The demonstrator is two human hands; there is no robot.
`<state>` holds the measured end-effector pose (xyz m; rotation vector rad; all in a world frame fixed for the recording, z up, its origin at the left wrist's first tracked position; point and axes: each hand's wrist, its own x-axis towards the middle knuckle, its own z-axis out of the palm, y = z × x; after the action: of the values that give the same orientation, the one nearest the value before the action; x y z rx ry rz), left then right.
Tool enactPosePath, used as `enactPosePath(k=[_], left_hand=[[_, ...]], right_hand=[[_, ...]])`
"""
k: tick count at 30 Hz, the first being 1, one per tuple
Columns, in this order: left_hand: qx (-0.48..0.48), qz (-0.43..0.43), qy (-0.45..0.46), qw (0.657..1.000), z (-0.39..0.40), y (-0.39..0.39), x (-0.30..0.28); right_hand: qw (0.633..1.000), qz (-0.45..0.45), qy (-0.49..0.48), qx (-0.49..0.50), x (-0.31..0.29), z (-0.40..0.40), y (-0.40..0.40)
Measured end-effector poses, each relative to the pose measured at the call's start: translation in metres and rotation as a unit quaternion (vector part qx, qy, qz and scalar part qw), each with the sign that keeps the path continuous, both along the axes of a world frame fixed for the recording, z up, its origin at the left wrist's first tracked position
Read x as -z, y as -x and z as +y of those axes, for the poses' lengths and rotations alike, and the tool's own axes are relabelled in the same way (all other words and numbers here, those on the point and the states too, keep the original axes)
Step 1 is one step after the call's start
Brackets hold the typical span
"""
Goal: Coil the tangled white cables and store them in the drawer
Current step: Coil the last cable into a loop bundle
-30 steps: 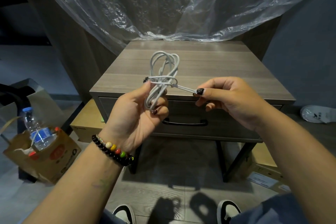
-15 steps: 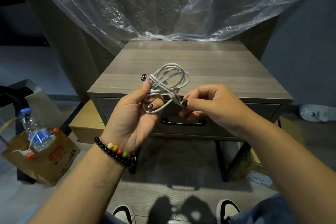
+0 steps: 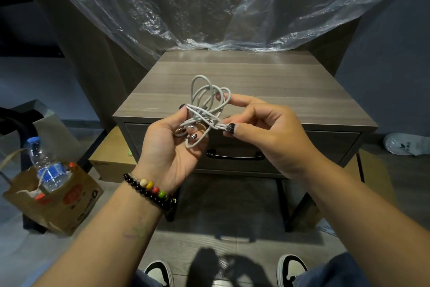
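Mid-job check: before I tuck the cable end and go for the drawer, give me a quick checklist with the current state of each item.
1. Coil held: ok. The left hand grips the white cable bundle, fingers curled round it.
2. Loose end controlled: ok. The right hand pinches the cable end by the thumb.
3. Coil neat: not ok. Loops splay unevenly and strands cross in the middle.
4. End secured around the bundle: cannot tell. The wrap is partly hidden by fingers.
5. Drawer open: not ok. It is shut, its black handle untouched.
6. A hand free for the handle: not ok. Both hold the cable.
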<state>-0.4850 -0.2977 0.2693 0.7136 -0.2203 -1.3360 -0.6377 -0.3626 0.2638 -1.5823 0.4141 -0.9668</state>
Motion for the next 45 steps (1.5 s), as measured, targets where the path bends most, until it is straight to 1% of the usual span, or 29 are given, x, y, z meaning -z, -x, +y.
enactPosePath(k=[4,5,7,8,10,11,14,15,19,20,21,22,23,24,26,27,28,31,34,37,41,45], left_hand=[[0.021,-0.079,-0.029,0.996,-0.003,0.001,0.006],[0.014,-0.109,-0.031,0.993,-0.004,0.003,0.006],[-0.015,-0.203,-0.045,0.978,-0.006,0.007,0.006],[-0.030,-0.264,-0.056,0.963,-0.006,0.009,0.006],[-0.054,-0.384,-0.078,0.918,-0.006,0.012,0.009],[-0.065,-0.429,-0.082,0.897,-0.006,0.013,0.010],[-0.083,-0.518,-0.056,0.849,-0.006,0.011,0.016],[-0.079,-0.553,-0.042,0.828,-0.006,0.010,0.018],[-0.078,-0.690,-0.029,0.719,-0.004,0.005,0.025],[-0.088,-0.704,-0.030,0.704,-0.004,0.006,0.024],[-0.102,-0.709,-0.029,0.697,-0.004,0.006,0.025],[-0.115,-0.702,-0.025,0.702,-0.005,0.006,0.026],[-0.126,-0.676,-0.022,0.726,-0.006,0.006,0.025],[-0.132,-0.629,-0.026,0.766,-0.006,0.007,0.023],[-0.148,-0.503,-0.062,0.849,-0.010,0.008,0.019],[-0.157,-0.431,-0.084,0.885,-0.012,0.007,0.018],[-0.163,-0.364,-0.100,0.912,-0.014,0.005,0.017],[-0.161,-0.212,-0.095,0.959,-0.017,-0.002,0.017],[-0.143,-0.097,-0.064,0.983,-0.016,-0.007,0.016],[-0.131,-0.032,-0.043,0.990,-0.016,-0.010,0.016],[-0.112,0.008,-0.023,0.993,-0.014,-0.014,0.010],[-0.072,0.022,-0.001,0.997,-0.012,-0.023,0.011]], right_hand=[[0.999,-0.027,-0.039,-0.005,0.003,0.000,-0.005],[0.998,-0.033,-0.049,-0.010,0.004,0.000,-0.006],[0.997,-0.046,-0.066,-0.024,0.004,0.001,-0.006],[0.996,-0.048,-0.070,-0.025,0.004,0.002,-0.007],[0.996,-0.047,-0.073,-0.016,0.004,0.003,-0.007],[0.996,-0.045,-0.075,-0.010,0.004,0.004,-0.008],[0.994,-0.048,-0.097,0.008,0.002,0.004,-0.010],[0.993,-0.051,-0.109,0.012,0.001,0.003,-0.010],[0.991,-0.038,-0.131,0.012,0.000,-0.001,-0.007],[0.991,-0.031,-0.130,0.013,0.001,-0.001,-0.007],[0.991,-0.024,-0.128,0.015,0.001,-0.001,-0.007],[0.992,-0.021,-0.125,0.015,0.001,-0.001,-0.007],[0.992,-0.020,-0.124,0.012,0.001,0.000,-0.007],[0.992,-0.020,-0.122,0.006,0.000,0.001,-0.006],[0.993,-0.019,-0.115,-0.007,-0.001,0.005,-0.006],[0.994,-0.015,-0.108,-0.007,-0.002,0.008,-0.006],[0.995,-0.008,-0.098,-0.002,-0.002,0.010,-0.007],[0.997,0.005,-0.072,0.020,-0.003,0.013,-0.007],[0.997,0.017,-0.068,0.032,-0.005,0.008,-0.003],[0.998,0.038,-0.053,0.019,-0.004,0.008,-0.003],[0.998,0.058,-0.025,0.002,-0.002,0.010,-0.004],[0.997,0.074,0.014,0.031,-0.006,0.004,0.002]])
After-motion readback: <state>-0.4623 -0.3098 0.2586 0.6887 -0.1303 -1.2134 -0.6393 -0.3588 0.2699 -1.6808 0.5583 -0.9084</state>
